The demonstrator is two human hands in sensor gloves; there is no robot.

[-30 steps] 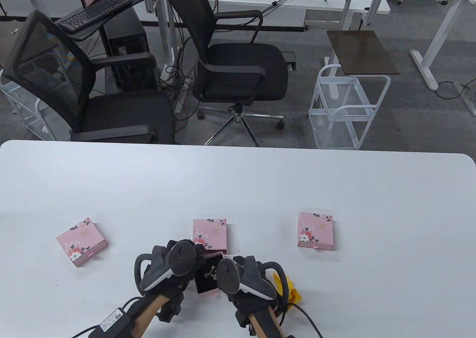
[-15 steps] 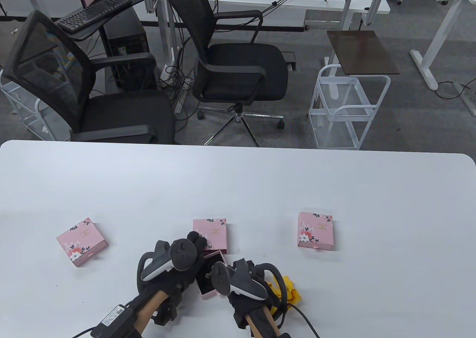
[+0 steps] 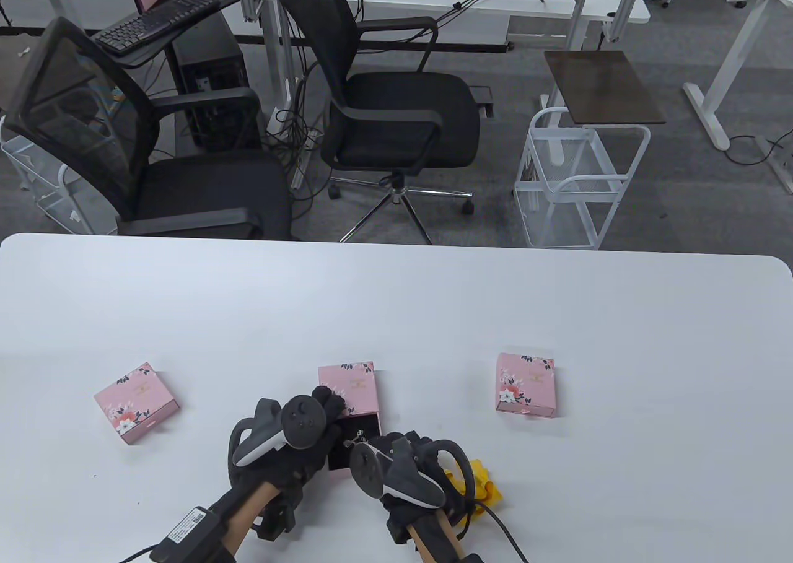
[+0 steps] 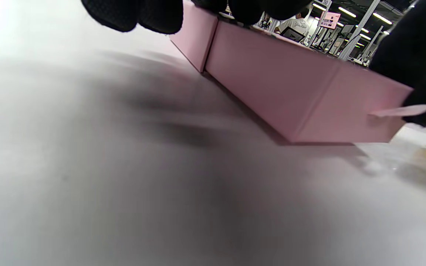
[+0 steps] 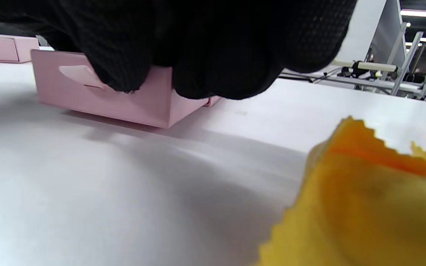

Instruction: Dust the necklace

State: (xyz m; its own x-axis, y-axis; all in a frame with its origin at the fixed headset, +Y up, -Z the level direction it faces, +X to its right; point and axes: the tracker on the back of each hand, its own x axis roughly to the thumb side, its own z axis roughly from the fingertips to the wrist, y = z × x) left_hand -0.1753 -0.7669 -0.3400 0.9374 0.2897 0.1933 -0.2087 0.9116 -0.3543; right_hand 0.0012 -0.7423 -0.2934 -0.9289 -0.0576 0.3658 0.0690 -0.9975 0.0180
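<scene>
No writing on the pink boxes could be read. The left hand (image 3: pixel 291 445) lay palm down at the 9 o'clock side of the open drawer (image 3: pixel 356 442), fingers (image 4: pixel 131 14) curled over its wall. The right hand (image 3: pixel 403 464) sat at 5 o'clock, fingers (image 5: pixel 213 55) curled over the drawer's front. The necklace (image 3: pixel 357 440) lay on the dark lining; its long axis was too small to tell. A yellow cloth (image 3: pixel 483 485) lay on the worktop (image 3: pixel 557 315) beside the right hand.
</scene>
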